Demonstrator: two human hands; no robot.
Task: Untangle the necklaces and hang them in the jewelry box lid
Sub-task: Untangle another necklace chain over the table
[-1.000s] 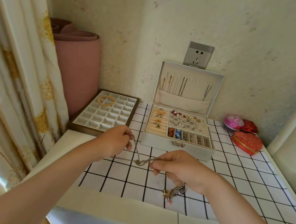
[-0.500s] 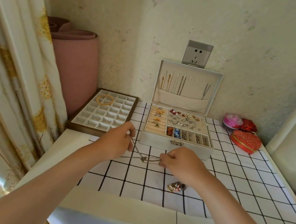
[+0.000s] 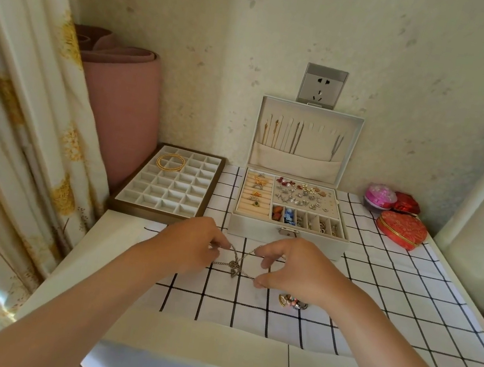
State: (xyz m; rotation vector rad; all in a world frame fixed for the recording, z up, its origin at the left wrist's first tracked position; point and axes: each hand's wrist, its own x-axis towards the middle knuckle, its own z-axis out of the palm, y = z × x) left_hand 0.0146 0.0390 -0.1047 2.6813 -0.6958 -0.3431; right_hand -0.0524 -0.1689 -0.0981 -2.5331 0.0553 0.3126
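Note:
A knot of thin silver necklace chains (image 3: 234, 266) hangs between my two hands, just above the checked tablecloth. My left hand (image 3: 193, 245) pinches chain strands on the knot's left side. My right hand (image 3: 293, 269) pinches strands on its right, between thumb and fingers. Behind them stands the white jewelry box (image 3: 287, 240), open, its upright lid (image 3: 307, 136) holding several hung chains above a fabric pocket. A small heap of beaded jewelry (image 3: 292, 302) lies on the cloth under my right wrist.
A compartment tray (image 3: 167, 188) with gold bangles sits left of the box. A pink rolled mat (image 3: 121, 102) and a curtain stand at the left. A red heart-shaped box (image 3: 402, 229) and small pink and red boxes lie at the right. A wall socket (image 3: 323, 85) is above the lid.
My hands have moved closer together, and the chain knot now sags between them. The beaded heap, held up by my right hand a second ago, lies on the cloth.

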